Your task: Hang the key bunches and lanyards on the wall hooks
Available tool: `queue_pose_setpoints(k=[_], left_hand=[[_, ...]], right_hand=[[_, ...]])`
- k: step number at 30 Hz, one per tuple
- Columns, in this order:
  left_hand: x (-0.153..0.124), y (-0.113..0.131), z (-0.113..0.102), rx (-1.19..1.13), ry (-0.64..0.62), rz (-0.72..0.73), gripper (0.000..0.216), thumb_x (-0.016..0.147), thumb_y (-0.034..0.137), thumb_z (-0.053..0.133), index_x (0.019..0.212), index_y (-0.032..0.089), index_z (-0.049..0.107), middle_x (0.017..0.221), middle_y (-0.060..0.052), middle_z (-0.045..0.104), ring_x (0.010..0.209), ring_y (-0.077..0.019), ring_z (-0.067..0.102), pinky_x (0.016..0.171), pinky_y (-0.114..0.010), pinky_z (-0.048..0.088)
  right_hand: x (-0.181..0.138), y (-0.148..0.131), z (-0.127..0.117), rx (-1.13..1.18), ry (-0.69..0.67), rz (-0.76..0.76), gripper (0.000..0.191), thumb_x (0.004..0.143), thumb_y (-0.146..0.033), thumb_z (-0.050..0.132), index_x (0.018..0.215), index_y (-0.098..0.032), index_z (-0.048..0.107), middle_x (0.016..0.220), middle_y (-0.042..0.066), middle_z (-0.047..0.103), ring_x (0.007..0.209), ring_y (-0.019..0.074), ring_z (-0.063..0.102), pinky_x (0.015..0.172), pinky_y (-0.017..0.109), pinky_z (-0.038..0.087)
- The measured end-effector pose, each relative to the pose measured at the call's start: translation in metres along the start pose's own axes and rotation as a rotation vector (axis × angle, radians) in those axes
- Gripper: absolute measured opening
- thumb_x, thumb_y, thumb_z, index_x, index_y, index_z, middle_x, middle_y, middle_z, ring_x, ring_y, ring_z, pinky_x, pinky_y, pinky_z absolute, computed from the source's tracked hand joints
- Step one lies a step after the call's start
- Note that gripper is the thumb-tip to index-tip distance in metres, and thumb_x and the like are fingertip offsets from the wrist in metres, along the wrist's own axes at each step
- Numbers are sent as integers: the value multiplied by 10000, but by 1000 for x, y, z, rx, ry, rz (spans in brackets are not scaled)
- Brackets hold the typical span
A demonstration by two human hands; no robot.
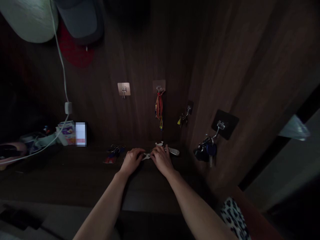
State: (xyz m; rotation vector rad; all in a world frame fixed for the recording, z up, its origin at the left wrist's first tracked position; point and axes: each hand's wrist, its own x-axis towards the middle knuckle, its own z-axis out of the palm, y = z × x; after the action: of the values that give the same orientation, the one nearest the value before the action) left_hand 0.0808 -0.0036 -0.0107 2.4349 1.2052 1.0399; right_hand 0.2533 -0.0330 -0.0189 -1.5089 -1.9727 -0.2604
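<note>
Both my hands rest on a dark wooden shelf (75,173) at the foot of a wood-panelled wall. My left hand (132,160) and my right hand (162,159) meet over a small silver metal piece (147,156), a bunch of keys by the look of it. Fingers of both hands are curled and pinch it from either side. A pale keyring tag (173,151) lies just beyond my right hand. Another bunch of keys with a red tag (113,154) lies to the left of my left hand.
Several adhesive hooks are stuck on the wall: an empty one (124,90), one with a red lanyard (159,106), one with small keys (183,118), one with dark keys (208,148). White cable (62,66), boxes (67,131) and clutter sit at left.
</note>
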Motion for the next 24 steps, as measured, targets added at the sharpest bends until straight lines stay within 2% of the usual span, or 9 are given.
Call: queue_pose_setpoints(k=[3,7,15,20,24], left_hand=[[-1,7,-1,-44,-56,38,231,802,214,482,980,227,630,982,-48,653,968,-190,569,885,-321,413],[-1,11,-2,-108,-57,10,204,791,249,513,951,225,638,944,-45,651,927,-185,581,878,-316,422],[1,12,-3,-232,76,-56,179,793,336,532,858,221,653,888,-20,668,859,-165,605,816,-271,439],[4,14,-7,-380,143,-139,191,777,358,549,821,208,658,817,-2,676,792,-153,610,756,-252,452],[6,12,-9,-503,220,-201,202,732,379,606,784,190,655,818,-20,651,819,-163,598,772,-261,450]], right_hand=[[3,-9,0,68,3,-36,72,832,-218,524,843,-223,595,910,32,630,1026,207,506,1020,463,208],[5,-13,-1,132,22,6,100,854,-253,493,829,-218,584,842,35,637,894,198,539,883,366,336],[7,-13,-2,310,109,42,184,852,-347,487,778,-205,578,789,40,631,817,195,555,784,326,363],[11,-14,1,805,112,228,228,818,-420,482,772,-209,554,767,21,611,761,169,562,733,289,414],[12,-17,0,1184,31,390,249,774,-447,523,844,-220,598,883,22,642,899,183,570,798,298,422]])
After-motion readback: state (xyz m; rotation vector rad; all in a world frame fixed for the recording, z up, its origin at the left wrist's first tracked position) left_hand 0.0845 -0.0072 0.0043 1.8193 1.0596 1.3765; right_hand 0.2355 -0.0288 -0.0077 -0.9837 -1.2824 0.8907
